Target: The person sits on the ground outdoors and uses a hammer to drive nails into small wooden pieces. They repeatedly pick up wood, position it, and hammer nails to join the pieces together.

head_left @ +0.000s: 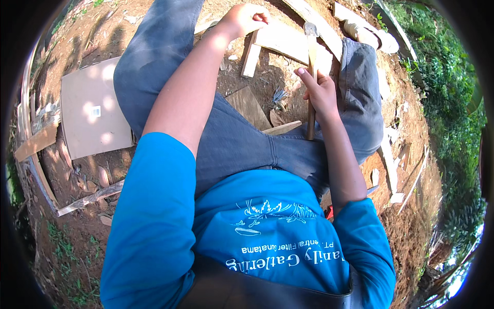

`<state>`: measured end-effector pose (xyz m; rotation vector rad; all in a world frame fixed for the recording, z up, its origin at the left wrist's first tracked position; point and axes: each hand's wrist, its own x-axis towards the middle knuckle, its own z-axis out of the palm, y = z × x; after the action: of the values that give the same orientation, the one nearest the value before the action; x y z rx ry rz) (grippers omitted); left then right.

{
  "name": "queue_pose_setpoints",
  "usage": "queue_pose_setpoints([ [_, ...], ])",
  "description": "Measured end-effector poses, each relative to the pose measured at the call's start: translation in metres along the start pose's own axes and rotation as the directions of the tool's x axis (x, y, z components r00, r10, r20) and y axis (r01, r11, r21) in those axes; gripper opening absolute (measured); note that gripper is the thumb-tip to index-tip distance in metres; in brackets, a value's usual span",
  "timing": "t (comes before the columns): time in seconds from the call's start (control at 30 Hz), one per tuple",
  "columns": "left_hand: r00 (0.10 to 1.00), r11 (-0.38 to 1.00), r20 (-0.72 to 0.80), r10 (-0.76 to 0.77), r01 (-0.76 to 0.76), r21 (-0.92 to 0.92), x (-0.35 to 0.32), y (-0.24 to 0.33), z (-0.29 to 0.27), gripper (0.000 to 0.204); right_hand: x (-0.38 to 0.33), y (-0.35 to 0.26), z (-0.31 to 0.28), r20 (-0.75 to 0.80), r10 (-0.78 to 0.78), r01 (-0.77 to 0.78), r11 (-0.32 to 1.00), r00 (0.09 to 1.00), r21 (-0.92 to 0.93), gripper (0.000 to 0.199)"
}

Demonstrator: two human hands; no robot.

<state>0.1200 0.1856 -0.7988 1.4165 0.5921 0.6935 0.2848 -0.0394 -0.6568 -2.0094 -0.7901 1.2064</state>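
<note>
Pale wooden hammer handle [312, 77], blue shirt [267, 226], grey trousers [231, 139]

One hammer [311, 77] and one flat cardboard sheet [92, 110] are in view. Two hands show. Loose wooden boards on the ground cannot be counted surely.

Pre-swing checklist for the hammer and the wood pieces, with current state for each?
1. Right hand closed around the hammer handle: ok.
2. Hammer head visible, raised over the pale plank: ok.
3. Left hand gripping the top of the short wood block: ok.
4. Left hand's fingers out of the hammer's path: cannot tell; the hand sits close beside the plank.
5. Nail set in the wood: cannot tell; only loose nails lie on the dirt.
6. Legs away from the strike spot: not ok; the right knee sits next to the hammer.
</note>
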Motion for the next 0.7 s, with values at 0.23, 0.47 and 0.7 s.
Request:
queue_pose_setpoints([
  [0.23, 1.0, 0.973, 0.014, 0.014, -0.017, 0.228, -0.008, 0.016, 0.002, 0.014, 0.005, -0.001, 0.001, -0.052, -0.09, 0.093, 0.994, 0.995, 0.057, 0.037],
  [0.47, 0.999, 0.971, 0.026, 0.023, -0.029, 0.238, -0.01, 0.027, 0.006, 0.016, 0.009, -0.009, 0.004, -0.006, -0.042, 0.043, 0.988, 0.999, 0.151, 0.038],
  [0.7, 0.997, 0.985, 0.024, -0.07, 0.065, 0.161, -0.015, 0.035, 0.013, 0.019, 0.012, 0.021, 0.016, 0.055, -0.053, 0.037, 0.968, 0.997, 0.249, 0.039],
])
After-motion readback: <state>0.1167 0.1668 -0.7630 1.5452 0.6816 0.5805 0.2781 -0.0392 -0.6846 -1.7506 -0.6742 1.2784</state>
